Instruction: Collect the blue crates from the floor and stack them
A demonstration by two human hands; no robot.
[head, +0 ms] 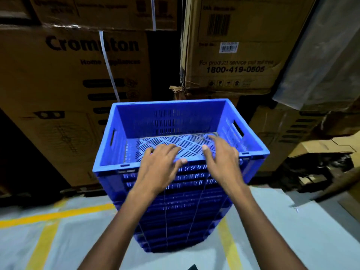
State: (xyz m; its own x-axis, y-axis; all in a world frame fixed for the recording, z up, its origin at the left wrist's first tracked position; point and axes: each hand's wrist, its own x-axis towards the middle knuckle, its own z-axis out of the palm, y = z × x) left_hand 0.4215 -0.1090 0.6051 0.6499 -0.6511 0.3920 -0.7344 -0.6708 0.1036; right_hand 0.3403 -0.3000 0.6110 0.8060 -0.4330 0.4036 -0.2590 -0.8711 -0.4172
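A tall stack of blue slotted crates (181, 217) stands on the floor right in front of me. The top crate (171, 117) is open upward, empty, with handle slots in both side walls. My left hand (159, 168) and my right hand (220, 158) hover side by side at its near rim, fingers spread and reaching over the edge into the crate. Neither hand holds anything; the thumbs lie close to the rim. No other crates show on the floor.
Large brown cartons (64, 75) are piled behind and to the left of the stack, more cartons (233, 51) behind right, and torn cardboard (321, 149) lies at the right. The grey floor (78, 240) carries yellow lines on both sides of the stack.
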